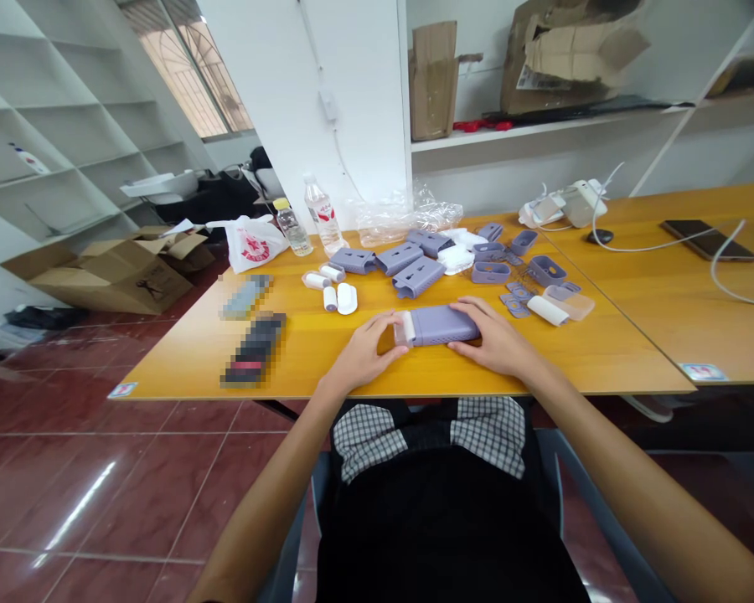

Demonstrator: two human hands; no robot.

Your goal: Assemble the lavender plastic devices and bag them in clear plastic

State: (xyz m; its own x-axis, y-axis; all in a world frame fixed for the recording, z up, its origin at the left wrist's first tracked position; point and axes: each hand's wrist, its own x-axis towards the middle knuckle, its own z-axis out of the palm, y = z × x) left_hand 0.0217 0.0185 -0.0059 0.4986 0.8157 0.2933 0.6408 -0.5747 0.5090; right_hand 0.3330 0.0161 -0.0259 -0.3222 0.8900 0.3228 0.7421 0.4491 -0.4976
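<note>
Presently, a lavender plastic rectangular case (441,325), with a white cylindrical end piece (405,328) seated at its left end, is held on the yellow wooden counter (302,356). Its long axis lies crosswise, left to right, directly before the wearer's torso. The left hand (368,352) is cupped around the white end, and the right hand (493,339) is laid over the opposite end; the fingers (458,308) of both are closed against the case, neither hand being nearer to it than the other. Just beyond, short white plastic cylinders (330,298) and grooved lavender plastic shells (418,277) are scattered. Farther off, a white-and-red plastic bag (255,243), a clear plastic water bottle (322,213) and crumpled clear plastic wrap (408,216) are placed along the counter's far edge.
</note>
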